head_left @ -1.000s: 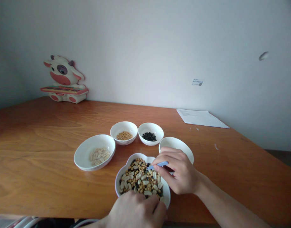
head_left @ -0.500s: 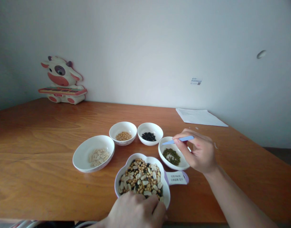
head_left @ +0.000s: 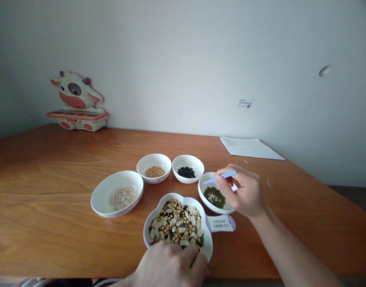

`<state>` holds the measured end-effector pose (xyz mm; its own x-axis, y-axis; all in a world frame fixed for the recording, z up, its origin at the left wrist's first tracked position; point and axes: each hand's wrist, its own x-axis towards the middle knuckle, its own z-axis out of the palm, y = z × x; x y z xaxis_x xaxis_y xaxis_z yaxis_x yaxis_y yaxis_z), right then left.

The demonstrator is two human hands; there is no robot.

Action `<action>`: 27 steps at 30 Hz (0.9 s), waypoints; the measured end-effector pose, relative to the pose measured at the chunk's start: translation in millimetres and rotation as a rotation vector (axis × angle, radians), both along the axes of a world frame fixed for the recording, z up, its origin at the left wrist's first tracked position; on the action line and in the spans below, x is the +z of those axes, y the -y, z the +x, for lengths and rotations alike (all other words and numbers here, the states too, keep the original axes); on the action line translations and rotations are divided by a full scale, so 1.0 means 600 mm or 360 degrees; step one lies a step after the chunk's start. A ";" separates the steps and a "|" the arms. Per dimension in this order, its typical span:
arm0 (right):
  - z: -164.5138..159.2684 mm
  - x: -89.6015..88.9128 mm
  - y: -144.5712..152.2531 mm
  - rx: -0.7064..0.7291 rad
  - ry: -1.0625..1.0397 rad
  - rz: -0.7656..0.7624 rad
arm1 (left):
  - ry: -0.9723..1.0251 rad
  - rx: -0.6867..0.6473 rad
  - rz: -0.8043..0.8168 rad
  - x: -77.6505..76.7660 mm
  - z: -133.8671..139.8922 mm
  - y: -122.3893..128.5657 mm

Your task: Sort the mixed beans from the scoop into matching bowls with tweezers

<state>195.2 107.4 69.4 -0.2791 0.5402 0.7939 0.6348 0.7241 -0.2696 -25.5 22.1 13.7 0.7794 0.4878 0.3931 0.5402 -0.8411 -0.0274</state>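
My right hand (head_left: pixel 245 191) pinches blue tweezers (head_left: pixel 220 177) over the white bowl of green mung beans (head_left: pixel 215 198). Their pointed end is above the bowl's far left part; I cannot make out any bean at it. Across the near rim of a paw-shaped dish (head_left: pixel 209 243) lies my left hand (head_left: pixel 173 265), closed with curled fingers, which hide that rim. Peanut halves, soybeans, black beans and some green beans are mixed in this dish. Its labelled handle (head_left: pixel 220 224) points right, below the mung bean bowl.
Three more white bowls hold peanut halves (head_left: pixel 124 198), soybeans (head_left: pixel 154 172) and black beans (head_left: pixel 186 172). A cow-shaped toy keyboard (head_left: pixel 77 103) stands at the back left of the wooden table (head_left: pixel 45 207). Papers (head_left: pixel 250 148) lie near the wall at right.
My right hand and the tweezers have shifted slightly left, and the tweezers' tip sits a little lower over the mung bean bowl. My left hand stays at the dish.
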 end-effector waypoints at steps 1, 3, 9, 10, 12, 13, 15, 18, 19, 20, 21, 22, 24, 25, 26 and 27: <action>-0.004 0.000 0.004 0.0072 -0.0028 0.0016 | 0.0004 0.0006 0.0013 -0.001 0.000 0.000; -0.014 -0.003 0.011 0.0281 -0.0032 0.0040 | 0.0020 0.0012 0.0038 -0.005 0.000 -0.001; -0.042 -0.020 0.019 0.0650 0.0185 -0.0107 | 0.0032 0.0020 0.0036 -0.006 0.001 0.001; -0.044 -0.023 0.019 0.0667 0.0225 -0.0138 | 0.0030 0.0023 0.0038 -0.005 0.001 0.000; -0.048 -0.027 0.019 0.0680 0.0270 -0.0179 | 0.0031 0.0028 0.0046 -0.005 0.000 -0.001; -0.048 -0.028 0.019 0.0690 0.0278 -0.0184 | 0.0037 0.0022 0.0050 -0.005 0.000 -0.001; -0.049 -0.029 0.019 0.0704 0.0283 -0.0182 | 0.0044 0.0019 0.0056 -0.007 -0.001 -0.002; -0.050 -0.030 0.020 0.0705 0.0307 -0.0185 | 0.0051 0.0024 0.0082 -0.009 -0.001 -0.002; -0.050 -0.030 0.021 0.0703 0.0314 -0.0190 | 0.0052 0.0029 0.0089 -0.009 0.000 -0.002; -0.051 -0.030 0.021 0.0704 0.0316 -0.0193 | 0.0054 0.0028 0.0091 -0.009 0.000 -0.002; -0.051 -0.031 0.022 0.0704 0.0310 -0.0193 | 0.0051 0.0024 0.0085 -0.009 0.000 -0.002; -0.051 -0.030 0.023 0.0698 0.0297 -0.0193 | 0.0046 0.0021 0.0079 -0.009 0.001 -0.002; -0.052 -0.029 0.024 0.0674 0.0258 -0.0194 | 0.0035 0.0018 0.0078 -0.009 0.001 -0.002; -0.052 -0.029 0.025 0.0659 0.0240 -0.0201 | 0.0031 0.0021 0.0083 -0.009 0.001 -0.002; -0.052 -0.028 0.026 0.0648 0.0226 -0.0211 | 0.0030 0.0023 0.0092 -0.009 0.001 -0.002; -0.052 -0.027 0.026 0.0640 0.0218 -0.0222 | 0.0028 0.0023 0.0096 -0.008 0.000 -0.002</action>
